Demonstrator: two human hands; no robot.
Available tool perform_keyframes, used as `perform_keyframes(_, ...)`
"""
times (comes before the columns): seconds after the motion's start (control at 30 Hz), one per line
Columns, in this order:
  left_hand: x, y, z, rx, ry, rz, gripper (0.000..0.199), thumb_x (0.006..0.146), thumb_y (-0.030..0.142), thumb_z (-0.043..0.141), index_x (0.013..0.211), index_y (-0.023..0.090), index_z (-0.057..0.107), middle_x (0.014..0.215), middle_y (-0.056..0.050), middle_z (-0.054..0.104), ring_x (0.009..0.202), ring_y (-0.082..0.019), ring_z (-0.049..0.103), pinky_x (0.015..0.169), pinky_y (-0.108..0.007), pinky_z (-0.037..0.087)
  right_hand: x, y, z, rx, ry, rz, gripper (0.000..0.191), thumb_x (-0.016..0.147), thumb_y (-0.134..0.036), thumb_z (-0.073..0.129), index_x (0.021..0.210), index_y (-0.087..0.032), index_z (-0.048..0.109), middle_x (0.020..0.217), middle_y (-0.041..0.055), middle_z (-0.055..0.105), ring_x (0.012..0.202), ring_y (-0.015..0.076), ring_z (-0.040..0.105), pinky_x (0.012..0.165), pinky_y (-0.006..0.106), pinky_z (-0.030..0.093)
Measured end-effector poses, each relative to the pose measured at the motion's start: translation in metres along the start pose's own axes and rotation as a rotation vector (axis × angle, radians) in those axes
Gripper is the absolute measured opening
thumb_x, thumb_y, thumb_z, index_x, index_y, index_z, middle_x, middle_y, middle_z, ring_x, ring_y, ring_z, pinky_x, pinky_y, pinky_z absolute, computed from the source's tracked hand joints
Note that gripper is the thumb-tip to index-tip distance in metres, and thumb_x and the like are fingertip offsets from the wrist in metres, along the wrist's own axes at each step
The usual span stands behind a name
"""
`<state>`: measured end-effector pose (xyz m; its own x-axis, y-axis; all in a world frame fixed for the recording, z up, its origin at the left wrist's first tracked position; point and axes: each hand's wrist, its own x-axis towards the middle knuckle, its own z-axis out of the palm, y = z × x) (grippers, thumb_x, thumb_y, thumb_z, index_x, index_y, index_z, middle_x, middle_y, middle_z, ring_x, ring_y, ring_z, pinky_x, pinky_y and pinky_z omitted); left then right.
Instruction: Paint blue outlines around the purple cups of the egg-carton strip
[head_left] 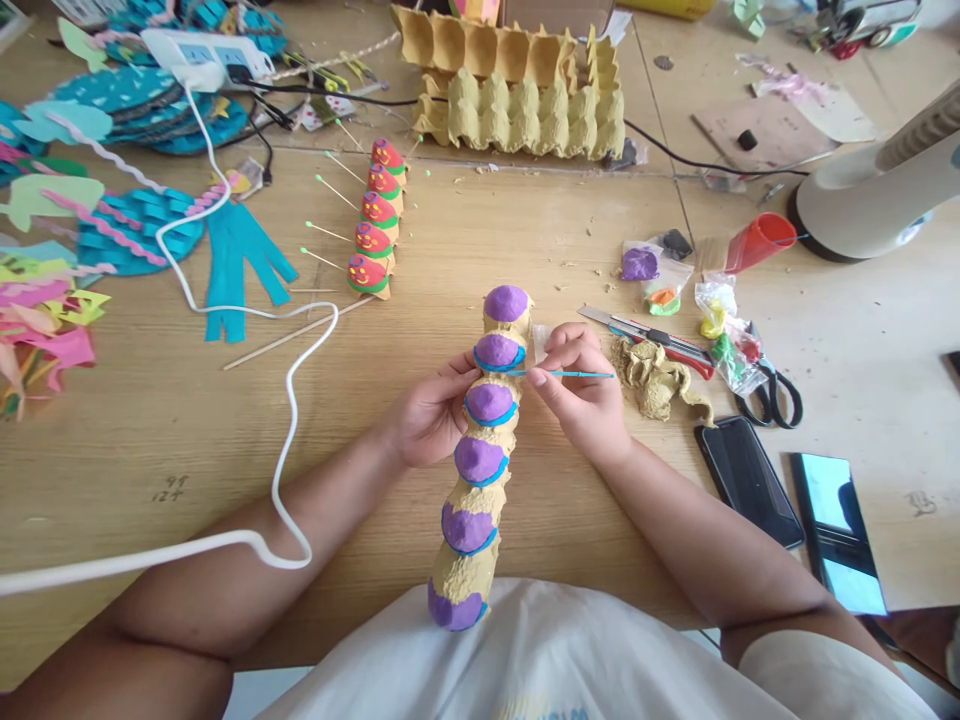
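Note:
An egg carton strip [487, 462] stretches lengthwise in front of me, its bumps capped with purple clay and most edged with a blue band. My left hand [439, 410] grips it from the left near the far end, fingers partly hidden behind it. On the other side, my right hand [583, 392] pinches a thin blue stick-like piece [577, 374]; whether it is a tool or a clay strand I cannot tell. Its left end touches the strip by the second bump. Beyond stands a finished-looking strip with red faces [375, 210] and green-tipped sticks.
A white cable [292, 400] loops across the left side near blue paper strips [236, 260]. Egg cartons [525, 110] lie at the back. On the right are a utility knife [675, 345], carton scraps [654, 382], scissors [784, 395], clay bags [720, 310] and two phones [748, 480].

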<state>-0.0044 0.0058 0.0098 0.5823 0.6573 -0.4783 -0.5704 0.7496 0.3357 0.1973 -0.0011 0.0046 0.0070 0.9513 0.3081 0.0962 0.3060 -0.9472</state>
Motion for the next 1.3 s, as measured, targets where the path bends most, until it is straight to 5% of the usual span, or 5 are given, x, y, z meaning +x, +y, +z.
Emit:
perform_keyframes(0.33, -0.0012, -0.0009, -0.0003, 0.054, -0.053, -0.031, 0.014, 0.093, 0.017, 0.067, 0.101, 0.024, 0.075, 0.073, -0.001, 0.072, 0.054, -0.015, 0.065, 0.056, -0.027, 0.057, 0.0035, 0.0029, -0.0012, 0.075, -0.029, 0.023, 0.026, 0.086, -0.048, 0.084, 0.079, -0.028, 0.069, 0.098, 0.0031, 0.055, 0.099, 0.023, 0.055, 0.099, 0.044, 0.044)
perform_keyframes(0.6, -0.0017, -0.0008, 0.0016, -0.01, 0.009, -0.065, 0.029, 0.094, 0.018, 0.064, 0.119, 0.027, 0.073, 0.082, -0.004, 0.077, 0.06, -0.018, 0.07, 0.058, -0.03, 0.058, 0.0048, 0.0023, -0.0011, 0.023, -0.02, -0.015, 0.025, 0.087, -0.046, 0.083, 0.08, -0.028, 0.068, 0.098, 0.003, 0.056, 0.099, 0.0232, 0.056, 0.099, 0.045, 0.045)
perform_keyframes(0.87, 0.0007, -0.0008, -0.0061, 0.099, -0.074, -0.01, 0.017, 0.085, 0.025, 0.082, 0.1, 0.028, 0.077, 0.071, 0.001, 0.07, 0.055, -0.014, 0.063, 0.059, -0.029, 0.053, 0.0039, 0.0026, -0.0038, -0.02, -0.053, -0.043, 0.026, 0.09, -0.046, 0.079, 0.08, -0.026, 0.066, 0.1, 0.0029, 0.054, 0.101, 0.0222, 0.057, 0.1, 0.045, 0.047)
perform_keyframes(1.3, 0.0007, -0.002, -0.0019, 0.194, -0.111, 0.001, 0.028, 0.074, 0.036, 0.092, 0.099, 0.03, 0.081, 0.072, 0.001, 0.071, 0.056, -0.014, 0.059, 0.058, -0.03, 0.05, 0.0046, 0.0036, -0.0023, -0.129, -0.009, -0.102, 0.023, 0.092, -0.042, 0.078, 0.081, -0.026, 0.066, 0.1, 0.0043, 0.056, 0.104, 0.0238, 0.057, 0.1, 0.047, 0.05)
